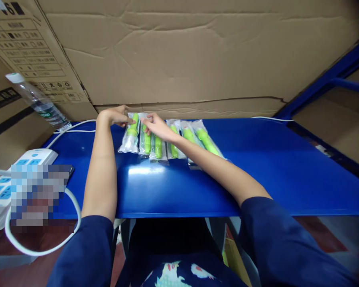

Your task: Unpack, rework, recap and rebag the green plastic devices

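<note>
The left hand (117,116) has bent fingers at the top of the leftmost clear plastic packet with a lime-green tube (133,132); the right hand (160,128) curls over its neighbours. I cannot tell whether either grips. Behind is a brown cardboard wall (179,59); below, a glossy blue table (257,167) bears six such packets. The step seems to be adjusting the row's left end; any next move calls for light fingertips.

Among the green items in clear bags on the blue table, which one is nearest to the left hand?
The leftmost packet, at the row's end. The left hand has fingers at its upper part; the other packets lie farther right.
</note>
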`<state>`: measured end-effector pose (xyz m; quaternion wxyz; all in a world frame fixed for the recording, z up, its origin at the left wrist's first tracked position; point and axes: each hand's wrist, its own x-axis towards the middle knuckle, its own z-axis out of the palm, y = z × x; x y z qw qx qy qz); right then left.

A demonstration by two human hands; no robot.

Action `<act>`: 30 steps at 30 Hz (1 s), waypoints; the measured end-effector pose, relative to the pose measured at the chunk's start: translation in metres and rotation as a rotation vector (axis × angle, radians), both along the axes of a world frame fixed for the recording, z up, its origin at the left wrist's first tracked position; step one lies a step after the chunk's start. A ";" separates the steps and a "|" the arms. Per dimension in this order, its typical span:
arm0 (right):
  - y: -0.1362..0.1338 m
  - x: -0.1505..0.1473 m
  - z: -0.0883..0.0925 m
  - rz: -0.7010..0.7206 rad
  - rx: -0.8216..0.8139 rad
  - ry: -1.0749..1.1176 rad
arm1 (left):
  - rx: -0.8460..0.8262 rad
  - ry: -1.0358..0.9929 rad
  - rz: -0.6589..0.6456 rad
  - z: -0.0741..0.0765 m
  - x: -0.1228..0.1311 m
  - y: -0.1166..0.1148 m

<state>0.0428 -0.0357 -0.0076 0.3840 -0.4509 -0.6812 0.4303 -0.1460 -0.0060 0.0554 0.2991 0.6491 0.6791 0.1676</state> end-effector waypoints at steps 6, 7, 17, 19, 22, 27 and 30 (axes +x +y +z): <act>0.009 0.001 0.014 0.024 -0.317 0.414 | 0.085 0.107 -0.193 0.025 0.004 -0.004; 0.009 0.001 0.014 0.069 -0.329 0.443 | 0.097 0.116 -0.218 0.028 0.008 -0.006; 0.007 0.085 0.019 -0.174 -0.173 0.618 | 0.168 -0.058 -0.441 0.035 0.045 -0.023; 0.005 0.110 0.015 -0.243 -0.153 0.634 | 0.173 -0.038 -0.486 0.034 0.048 -0.023; 0.003 0.136 0.006 -0.313 -0.111 0.640 | 0.262 -0.077 -0.520 0.028 0.053 -0.018; -0.003 0.150 0.003 -0.382 -0.058 0.572 | 0.331 -0.164 -0.478 0.016 0.065 -0.012; -0.006 0.153 0.006 -0.387 -0.044 0.569 | 0.328 -0.159 -0.492 0.014 0.068 -0.012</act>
